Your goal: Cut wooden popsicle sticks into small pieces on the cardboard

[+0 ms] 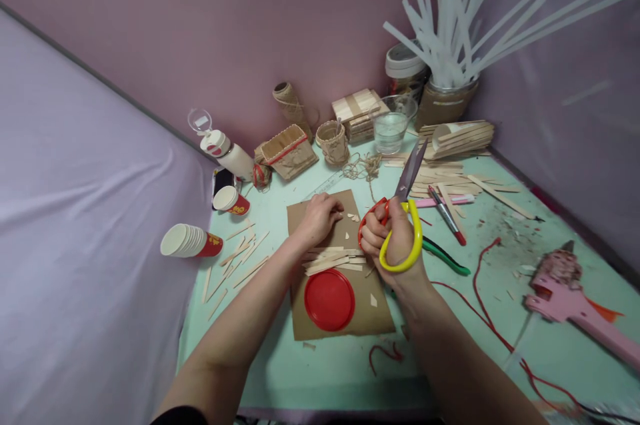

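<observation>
My right hand [393, 238] is wrapped round a pair of scissors [411, 172] with one red and one yellow handle loop; its blades point up and away, slightly parted. Over the brown cardboard sheet [373, 322], my left hand [321, 218] has its fingers curled together; anything between them is hidden. Small wood chips [353, 218] lie just to its right. Below both hands, a bundle of craft sticks [327, 262] rests across the cardboard. A round red lid [330, 300] sits nearer to me on the same sheet.
Loose sticks [240, 255] and paper cups [187, 240] are at left. A pink glue gun [570, 298], red cord [483, 308] and green-handled tool [445, 255] lie at right. Along the back stand a cardboard box [290, 152], twine-wrapped cup [333, 144] and clear water cup [390, 132].
</observation>
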Tool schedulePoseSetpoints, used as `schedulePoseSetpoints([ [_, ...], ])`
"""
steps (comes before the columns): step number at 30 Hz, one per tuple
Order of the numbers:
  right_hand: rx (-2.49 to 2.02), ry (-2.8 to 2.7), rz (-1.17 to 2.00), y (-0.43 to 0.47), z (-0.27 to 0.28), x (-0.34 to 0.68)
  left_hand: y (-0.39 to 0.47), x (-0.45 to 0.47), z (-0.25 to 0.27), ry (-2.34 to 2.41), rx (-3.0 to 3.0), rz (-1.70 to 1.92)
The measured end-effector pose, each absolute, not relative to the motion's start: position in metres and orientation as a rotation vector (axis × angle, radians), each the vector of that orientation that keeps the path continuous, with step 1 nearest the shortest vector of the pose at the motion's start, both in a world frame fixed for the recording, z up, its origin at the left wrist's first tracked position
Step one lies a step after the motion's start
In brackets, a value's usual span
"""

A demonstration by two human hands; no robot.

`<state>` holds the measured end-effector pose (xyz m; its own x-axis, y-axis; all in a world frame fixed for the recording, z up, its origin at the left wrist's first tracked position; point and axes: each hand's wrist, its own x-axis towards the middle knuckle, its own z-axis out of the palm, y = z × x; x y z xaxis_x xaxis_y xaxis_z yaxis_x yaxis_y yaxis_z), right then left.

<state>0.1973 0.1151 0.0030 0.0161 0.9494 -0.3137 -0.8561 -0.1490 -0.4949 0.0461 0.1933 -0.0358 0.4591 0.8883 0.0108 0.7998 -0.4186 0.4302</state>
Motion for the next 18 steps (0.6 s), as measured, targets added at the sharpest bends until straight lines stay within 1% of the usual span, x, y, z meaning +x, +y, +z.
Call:
schedulePoseSetpoints([
  [13, -0.670, -0.180, 1.593, 0.115, 0.004, 0.199, 0.190, 0.043, -0.030, 1.393, 2.243, 0.473],
  [15, -0.665, -0.175, 1.595, 0.114, 0.005, 0.199, 0.187, 0.041, -0.030, 1.421, 2.147, 0.557],
  [18, -0.654, -0.167, 1.593, 0.114, 0.005, 0.200, 0.183, 0.039, -0.030, 1.357, 1.778, 0.745],
])
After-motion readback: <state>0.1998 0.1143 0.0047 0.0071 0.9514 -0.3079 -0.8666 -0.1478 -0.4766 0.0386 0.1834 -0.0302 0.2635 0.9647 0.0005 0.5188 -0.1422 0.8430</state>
